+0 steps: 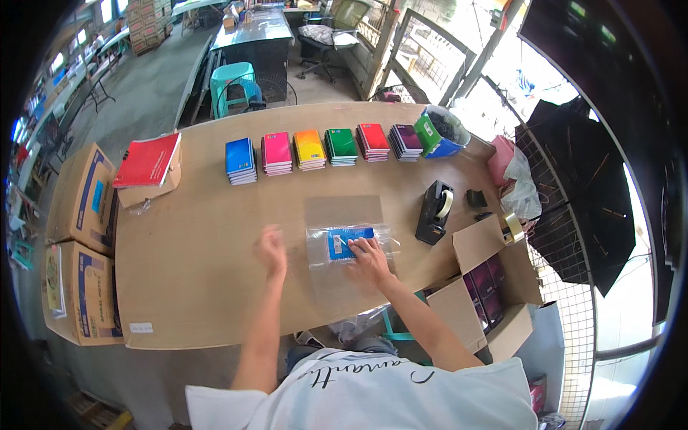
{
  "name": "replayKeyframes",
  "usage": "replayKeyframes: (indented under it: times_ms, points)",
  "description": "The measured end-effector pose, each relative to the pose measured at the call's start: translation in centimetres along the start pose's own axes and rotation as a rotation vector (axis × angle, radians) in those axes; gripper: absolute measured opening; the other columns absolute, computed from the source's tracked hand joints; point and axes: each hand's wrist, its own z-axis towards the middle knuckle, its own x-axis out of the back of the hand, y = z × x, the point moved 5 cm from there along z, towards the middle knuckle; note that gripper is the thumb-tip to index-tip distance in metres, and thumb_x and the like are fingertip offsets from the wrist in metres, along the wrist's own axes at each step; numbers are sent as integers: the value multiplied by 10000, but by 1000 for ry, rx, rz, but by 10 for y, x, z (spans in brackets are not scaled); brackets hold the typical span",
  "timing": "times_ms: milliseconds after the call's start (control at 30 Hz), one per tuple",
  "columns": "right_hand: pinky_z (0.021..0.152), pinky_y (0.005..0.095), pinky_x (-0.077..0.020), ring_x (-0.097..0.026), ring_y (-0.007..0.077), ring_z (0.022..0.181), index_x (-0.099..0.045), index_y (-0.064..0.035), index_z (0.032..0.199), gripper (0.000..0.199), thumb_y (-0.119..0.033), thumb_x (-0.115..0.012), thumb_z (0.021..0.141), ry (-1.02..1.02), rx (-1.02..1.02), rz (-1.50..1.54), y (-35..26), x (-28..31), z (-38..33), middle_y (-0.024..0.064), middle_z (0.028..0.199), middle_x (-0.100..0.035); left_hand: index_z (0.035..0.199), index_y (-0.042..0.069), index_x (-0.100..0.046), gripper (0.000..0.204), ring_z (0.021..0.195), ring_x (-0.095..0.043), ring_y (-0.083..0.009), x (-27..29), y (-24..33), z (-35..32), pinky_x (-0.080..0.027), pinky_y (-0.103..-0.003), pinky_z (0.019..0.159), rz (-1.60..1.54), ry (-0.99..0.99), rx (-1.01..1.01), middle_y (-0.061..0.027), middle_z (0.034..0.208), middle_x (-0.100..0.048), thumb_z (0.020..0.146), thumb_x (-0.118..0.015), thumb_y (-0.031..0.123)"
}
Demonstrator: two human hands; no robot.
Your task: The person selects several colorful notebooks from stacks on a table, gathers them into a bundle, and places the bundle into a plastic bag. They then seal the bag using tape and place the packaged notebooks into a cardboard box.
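Both hands work at the near edge of a smooth wooden table (pixel 201 287): the right hand (pixel 369 259) lies flat with fingers spread, pressing a blue notebook (pixel 349 242) inside a glossy clear bag (pixel 344 247), while the left hand (pixel 272 251), blurred, hovers loosely open just left of the bag and holds nothing. Along the far side runs a row of notebook stacks (pixel 322 149) in blue, pink, yellow, green, red and purple, ending at a blue tub (pixel 441 134). Right of the bag stands a black tape dispenser (pixel 435 212), and an open cardboard box (pixel 487 287) holds dark notebooks.
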Motion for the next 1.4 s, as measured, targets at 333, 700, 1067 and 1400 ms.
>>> replayKeyframes:
  times_ms: [333,700,1067,1400]
  points:
    - [1047,462,-354,-501,280,1159,-573,-59,1236,551,-271,-661,734,28,30,-18,3,2,-2,88,1200,-560,1234,136,-586,442,1199,-514,-151,-44,136,-68,-197,-492,1143,278,-392,-524,0,1242,-578,800,-659,176]
    - [803,383,-491,-638,295,923,-661,-97,1102,398,-292,-705,757,287,-172,-40,99,102,-60,101,1031,-676,1189,191,-637,439,1130,-551,-121,-43,137,-77,-206,-503,1125,313,-265,-448,62,1168,-619,755,-697,180]
    - [461,286,-311,-393,85,522,-688,-58,731,204,-241,-738,804,649,-1247,903,231,105,-68,-19,598,-541,1168,203,-649,401,1116,-557,-98,-43,146,-79,-189,-497,1140,363,-258,-432,75,1145,-622,769,-694,199]
    - [486,227,-383,-476,132,513,-640,-48,1058,241,-180,-680,861,721,-1435,1666,172,-19,-96,18,687,-562,1182,183,-638,411,1123,-555,-105,-34,157,-73,-191,-527,1127,307,-299,-467,68,1160,-620,773,-685,196]
